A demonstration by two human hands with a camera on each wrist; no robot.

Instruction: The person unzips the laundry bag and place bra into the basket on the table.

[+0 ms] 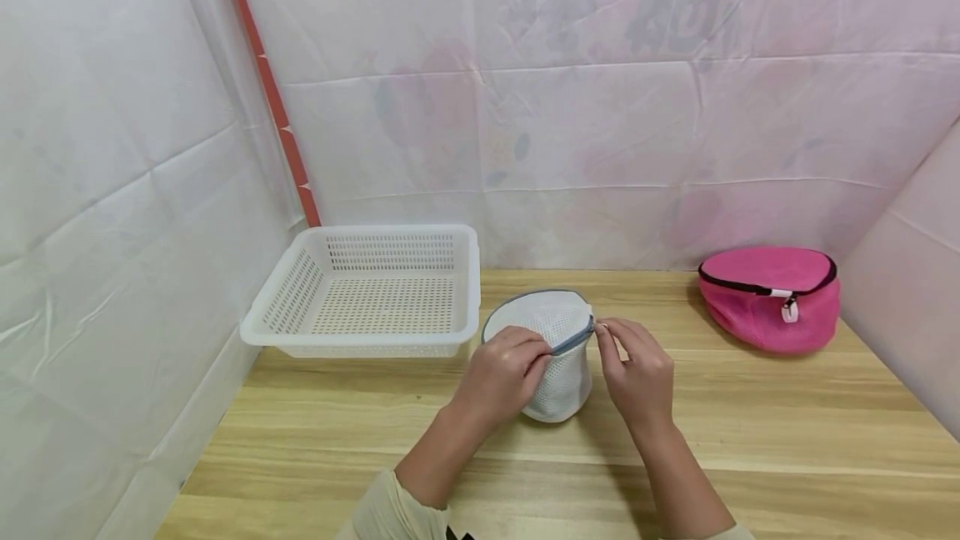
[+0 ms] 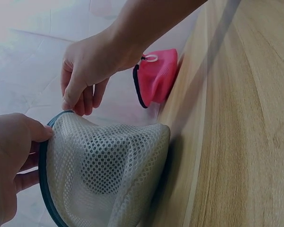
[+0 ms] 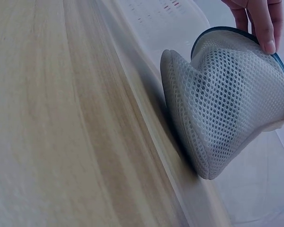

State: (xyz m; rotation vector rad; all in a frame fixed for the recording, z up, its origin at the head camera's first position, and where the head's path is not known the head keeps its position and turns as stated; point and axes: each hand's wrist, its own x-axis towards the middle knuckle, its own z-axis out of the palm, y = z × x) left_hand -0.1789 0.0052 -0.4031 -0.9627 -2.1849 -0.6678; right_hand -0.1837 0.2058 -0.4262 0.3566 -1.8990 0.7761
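Observation:
A white mesh laundry bag [image 1: 562, 390] with a grey-blue zip edge stands upright on the table, its lid panel facing up. My left hand [image 1: 498, 377] pinches the zip edge at the near side, thumb on the outside of the rim. At the bag's right end my right hand [image 1: 641, 369] pinches the zip edge between thumb and fingertips; the zip pull is hidden there. The mesh side of the same bag [image 2: 109, 165] bulges between both hands in the left wrist view. Seen from the right wrist, the bag's bottom [image 3: 184, 118] rests at the table.
To the left sits a white plastic basket [image 1: 360, 342] with slotted walls. A pink mesh bag [image 1: 802, 336] with a black zip and white pull stands at the right back. White cloth walls [image 1: 585, 132] enclose the wooden table [image 1: 787, 440] behind and at both sides.

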